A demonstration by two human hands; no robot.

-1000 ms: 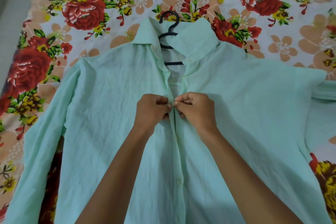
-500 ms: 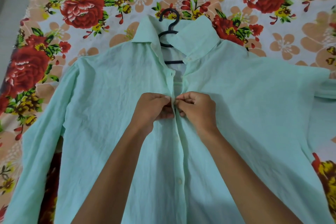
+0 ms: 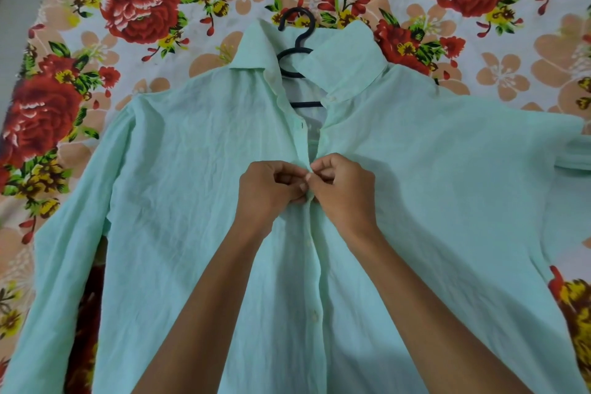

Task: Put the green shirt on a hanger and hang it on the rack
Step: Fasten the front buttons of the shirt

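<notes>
Both hands meet at the placket of the green shirt (image 3: 192, 201), upper chest level: left hand (image 3: 267, 190) and right hand (image 3: 343, 190) each have fingers curled, thumb and forefinger pinching the fabric edges where they overlap, fingertips touching. Looks like a button is being closed there; the button itself is hidden under the fingers. To do it well: keep both edges flat and aligned, hold the hole side taut, push the button through edge-first, don't drag the shirt off the hanger shoulders. Lower buttons look closed, the opening above the hands is not. Shirt lies front-up, spread on the floral bedsheet (image 3: 144, 25), long axis running near-to-far, hem toward the person, collar far, sleeves out to both sides. Black hanger (image 3: 295, 41) sits inside the neck, hook poking out past the collar, pointing away. No rack in view.
</notes>
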